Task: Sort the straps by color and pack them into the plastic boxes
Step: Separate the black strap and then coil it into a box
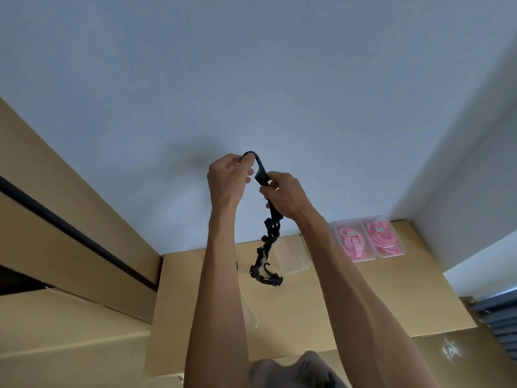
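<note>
A black strap (268, 236) hangs in the air above a cardboard box top. My left hand (228, 177) pinches its upper end, where the strap bends over in a loop. My right hand (282, 196) grips the strap just below that loop. The rest of the strap dangles in a crumpled chain, its lower end near the cardboard. Two clear plastic boxes (353, 242) (383, 236) filled with pink straps sit side by side at the back right. An empty clear plastic box (291, 254) lies beside them, behind the hanging strap.
The work surface is a cardboard box top (363, 298) against a pale wall (251, 79). Taller cardboard boxes (70, 247) stand at the left. A clear lid (250, 312) shows partly behind my left forearm. A grey slatted object (500, 317) sits at the right edge.
</note>
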